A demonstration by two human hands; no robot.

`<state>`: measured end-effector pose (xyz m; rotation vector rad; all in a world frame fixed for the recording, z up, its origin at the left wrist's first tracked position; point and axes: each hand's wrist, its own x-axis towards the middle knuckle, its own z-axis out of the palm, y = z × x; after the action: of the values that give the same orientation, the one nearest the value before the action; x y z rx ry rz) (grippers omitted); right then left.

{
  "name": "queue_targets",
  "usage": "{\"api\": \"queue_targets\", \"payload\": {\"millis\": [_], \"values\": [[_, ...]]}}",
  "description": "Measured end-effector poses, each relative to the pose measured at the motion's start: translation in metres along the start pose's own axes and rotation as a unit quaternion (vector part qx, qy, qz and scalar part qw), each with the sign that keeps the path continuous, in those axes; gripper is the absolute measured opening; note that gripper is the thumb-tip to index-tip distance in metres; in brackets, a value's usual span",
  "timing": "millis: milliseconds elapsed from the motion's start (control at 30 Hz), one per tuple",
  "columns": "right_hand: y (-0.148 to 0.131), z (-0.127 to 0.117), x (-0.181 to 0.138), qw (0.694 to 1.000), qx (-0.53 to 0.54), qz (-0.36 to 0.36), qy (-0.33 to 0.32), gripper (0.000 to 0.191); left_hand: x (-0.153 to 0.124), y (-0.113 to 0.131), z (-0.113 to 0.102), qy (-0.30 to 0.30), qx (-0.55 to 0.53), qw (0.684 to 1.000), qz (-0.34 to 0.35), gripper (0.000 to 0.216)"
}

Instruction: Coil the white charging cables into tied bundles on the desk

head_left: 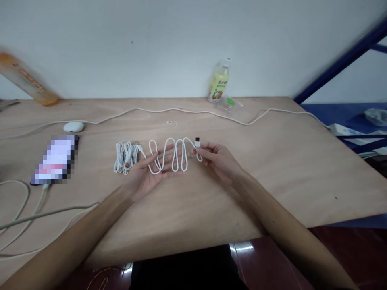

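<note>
- Head view: a white cable [175, 170] in wavy loops is between the two hands, above the wooden table [302, 169]; clock directions below are taken from it, with twelve toward the wall.
- The left hand [148, 173], at eight o'clock, is palm up under the loops, fingers spread apart. Its thumb lies by a loop; I cannot tell whether it presses.
- The right hand [222, 161], at three o'clock, has thumb and forefinger together, clamped on the cable next to its USB plug [197, 143], which points up toward twelve.
- The cable's other plug [140, 148] is at nine o'clock, beside the left hand.
- Also at nine, just past that plug, white cable bundles [122, 157] lie on the table; farther out is a phone [56, 161] with a pixelated screen and a cord [40, 201] at its lower end.
- Between nine and ten is a white case [73, 127]; at ten an orange tube [28, 82] leans on the wall.
- At twelve lie thin white strips [171, 122]; beyond them a long white cord [178, 109] crosses the table.
- At one stands a bottle [219, 84] with a yellow-green label, a clear wrapper [231, 104] beside it.
- At two, a blue frame [341, 60] slants upward.
</note>
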<state>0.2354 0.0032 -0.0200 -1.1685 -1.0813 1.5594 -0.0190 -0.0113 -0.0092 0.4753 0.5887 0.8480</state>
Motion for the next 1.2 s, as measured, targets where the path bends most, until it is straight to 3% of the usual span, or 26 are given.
{"api": "queue_targets", "payload": {"millis": [300,633,1200], "values": [[-0.0005,0.0052,-0.0013,0.997,0.040,-0.018,-0.059,0.037,0.0002,0.0003,0.0019,0.012,0.001,1.000,0.007,0.059],[-0.0006,0.0057,-0.0035,0.989,0.089,0.013,-0.121,0.035,-0.0005,0.0000,0.0024,0.008,0.006,1.000,0.001,0.060],[0.0050,0.0017,0.0004,0.992,0.100,0.024,-0.079,0.025,-0.0012,-0.0010,0.0063,-0.004,0.026,1.000,-0.001,0.060]]}}
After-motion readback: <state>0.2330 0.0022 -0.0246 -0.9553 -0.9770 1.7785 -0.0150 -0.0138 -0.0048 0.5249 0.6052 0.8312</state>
